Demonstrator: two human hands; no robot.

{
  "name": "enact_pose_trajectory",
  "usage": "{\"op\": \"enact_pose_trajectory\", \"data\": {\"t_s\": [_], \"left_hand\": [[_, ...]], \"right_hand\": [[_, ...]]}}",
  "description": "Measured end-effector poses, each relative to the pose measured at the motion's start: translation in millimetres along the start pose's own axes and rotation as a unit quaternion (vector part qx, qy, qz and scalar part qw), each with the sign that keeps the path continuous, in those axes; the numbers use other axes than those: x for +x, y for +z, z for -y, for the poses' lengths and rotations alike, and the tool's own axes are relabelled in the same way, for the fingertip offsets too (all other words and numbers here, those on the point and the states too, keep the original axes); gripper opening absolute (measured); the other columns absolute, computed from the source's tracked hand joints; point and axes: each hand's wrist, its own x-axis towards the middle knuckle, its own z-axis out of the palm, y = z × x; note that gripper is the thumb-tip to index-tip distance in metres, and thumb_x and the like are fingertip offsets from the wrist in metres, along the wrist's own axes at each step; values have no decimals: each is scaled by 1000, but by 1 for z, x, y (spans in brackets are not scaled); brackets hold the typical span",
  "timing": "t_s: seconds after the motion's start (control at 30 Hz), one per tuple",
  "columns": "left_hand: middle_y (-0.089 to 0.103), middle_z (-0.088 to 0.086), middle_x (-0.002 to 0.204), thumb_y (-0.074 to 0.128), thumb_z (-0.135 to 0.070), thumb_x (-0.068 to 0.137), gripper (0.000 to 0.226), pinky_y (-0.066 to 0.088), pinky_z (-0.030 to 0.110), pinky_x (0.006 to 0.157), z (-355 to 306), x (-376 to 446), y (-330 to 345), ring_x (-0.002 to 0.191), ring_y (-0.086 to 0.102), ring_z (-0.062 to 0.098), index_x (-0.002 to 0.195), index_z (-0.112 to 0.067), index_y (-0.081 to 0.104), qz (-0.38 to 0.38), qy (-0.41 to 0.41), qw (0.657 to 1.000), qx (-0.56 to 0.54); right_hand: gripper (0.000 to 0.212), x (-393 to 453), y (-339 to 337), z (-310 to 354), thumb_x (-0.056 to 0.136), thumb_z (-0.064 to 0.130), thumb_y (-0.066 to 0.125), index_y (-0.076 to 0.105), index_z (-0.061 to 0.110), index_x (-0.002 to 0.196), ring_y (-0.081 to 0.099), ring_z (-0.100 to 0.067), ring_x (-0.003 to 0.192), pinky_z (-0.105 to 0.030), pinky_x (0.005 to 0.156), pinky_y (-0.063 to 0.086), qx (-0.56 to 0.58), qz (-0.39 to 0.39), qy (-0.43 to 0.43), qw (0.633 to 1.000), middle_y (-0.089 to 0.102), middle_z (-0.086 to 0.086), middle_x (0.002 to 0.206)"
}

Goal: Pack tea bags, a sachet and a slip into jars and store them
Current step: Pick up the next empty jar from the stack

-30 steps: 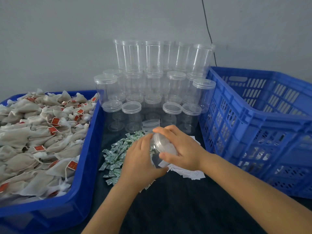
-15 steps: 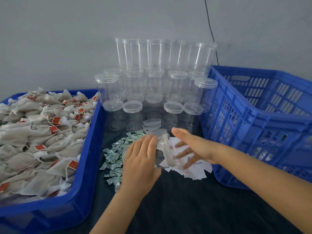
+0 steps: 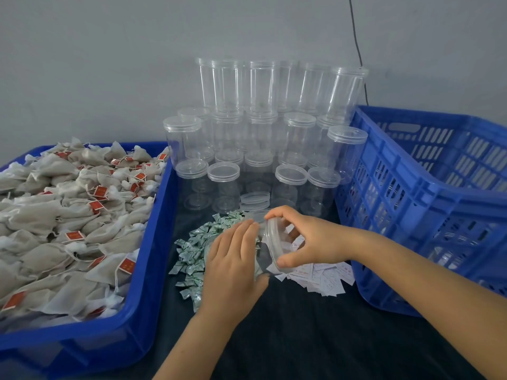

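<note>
Right hand (image 3: 315,242) returned, fingers pinching lid (image 3: 274,246) rim; left hand (image 3: 233,267) grips jar (image 3: 262,260).

Wall (image 3: 109,64): plain grey, matte, evenly lit, fills the top of the view beyond the hands. Thin black cable (image 3: 356,45) runs down the wall, up and right of the hands. Table (image 3: 315,338) below the hands: dark cloth cover, slightly textured.
</note>
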Motion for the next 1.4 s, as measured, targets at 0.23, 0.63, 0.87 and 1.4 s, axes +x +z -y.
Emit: {"op": "enact_pose_trajectory", "data": {"t_s": [0.23, 0.63, 0.87, 1.4], "left_hand": [[60, 6, 124, 90, -32, 50, 88, 35, 35, 99, 4, 5, -4, 116, 57, 28, 124, -4, 53, 2, -32, 999, -23], [33, -27, 124, 81, -44, 60, 95, 31, 19, 97, 21, 12, -13, 119, 35, -2, 139, -32, 28, 129, -80, 972, -179], [38, -27, 123, 83, -49, 54, 96, 36, 16, 86, 27, 19, -25, 113, 42, -2, 134, -42, 31, 226, -87, 946, -216], [62, 9, 120, 91, -29, 45, 86, 46, 38, 97, 5, 8, -8, 111, 61, 26, 122, -6, 60, 24, 25, 997, 72]], "right_hand": [[83, 5, -9, 10, 68, 37, 83, 29, 68, 122, 40, 14, 119, -21, 100, 40, -102, -12, -94, 990, 36, 41, 124], [70, 3, -2, 16, 60, -3, 84, 61, 12, 124, 47, -36, 130, -45, 103, 47, -347, -57, -299, 887, 50, -12, 141], [72, 2, 8, 5, 65, -10, 82, 42, 16, 119, 61, -37, 119, -39, 100, 51, -413, -148, -422, 793, 67, -14, 122], [68, 16, 9, 3, 84, 60, 63, 41, 29, 140, 67, -15, 91, -31, 72, 62, 57, -33, 72, 995, 55, 5, 113]]}}
